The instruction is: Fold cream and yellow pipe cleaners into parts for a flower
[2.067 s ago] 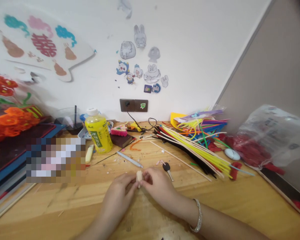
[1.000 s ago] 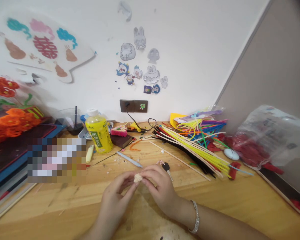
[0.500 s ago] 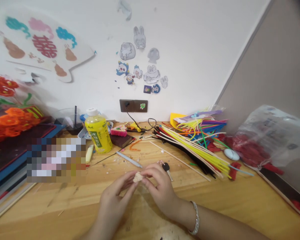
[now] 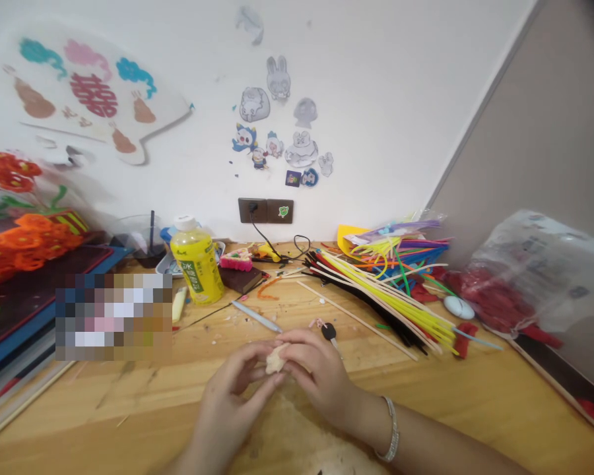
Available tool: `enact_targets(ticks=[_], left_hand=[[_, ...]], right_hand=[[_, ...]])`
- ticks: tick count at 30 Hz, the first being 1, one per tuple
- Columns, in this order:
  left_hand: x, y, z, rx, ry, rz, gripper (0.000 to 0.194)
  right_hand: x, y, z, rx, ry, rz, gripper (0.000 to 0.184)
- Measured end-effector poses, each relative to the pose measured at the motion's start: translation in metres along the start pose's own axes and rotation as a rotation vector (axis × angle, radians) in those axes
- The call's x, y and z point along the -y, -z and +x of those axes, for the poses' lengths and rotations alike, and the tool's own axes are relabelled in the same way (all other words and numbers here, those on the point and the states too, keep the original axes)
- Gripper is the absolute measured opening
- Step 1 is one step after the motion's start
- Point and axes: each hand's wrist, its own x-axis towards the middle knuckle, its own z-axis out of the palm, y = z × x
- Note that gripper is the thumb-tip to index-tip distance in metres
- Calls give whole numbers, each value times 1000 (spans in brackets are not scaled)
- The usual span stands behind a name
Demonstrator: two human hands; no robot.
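Between my two hands is a small beige pipe-cleaner piece (image 4: 276, 360), bumpy and bunched into a lump. My left hand (image 4: 232, 389) pinches it from the left, with the thumb below and the fingers curled behind it. On the other side, the fingertips and thumb of my right hand (image 4: 321, 376) are closed on its right edge. A bracelet (image 4: 391, 430) circles my right wrist. Just beyond the hands lie a light-blue pen (image 4: 256, 316) and a key with a black head (image 4: 329, 331). The far side of the piece is hidden by my fingers.
Bundled pipe cleaners (image 4: 376, 297) spread over the back right, near a white egg-shaped object (image 4: 458, 307) and a plastic bag (image 4: 549, 277). A yellow drink bottle (image 4: 198, 264) stands back left. Orange fuzzy flowers (image 4: 30, 247) sit far left. A cable (image 4: 267, 241) runs from the wall socket.
The beige piece has turned in my fingers and shows a broader face, slightly lower. My right fingers have shifted over its upper right edge. The view has moved slightly.
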Motion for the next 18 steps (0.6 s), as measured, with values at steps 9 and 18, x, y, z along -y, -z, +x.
enact_targets(ticks=[9, 18], left_hand=[[-4, -2, 14, -32, 337, -179, 29], [4, -3, 15, -5, 457, -257, 39]], right_hand=[[-5, -2, 4, -97, -92, 123, 15], [-8, -5, 4, -155, -169, 141, 9]])
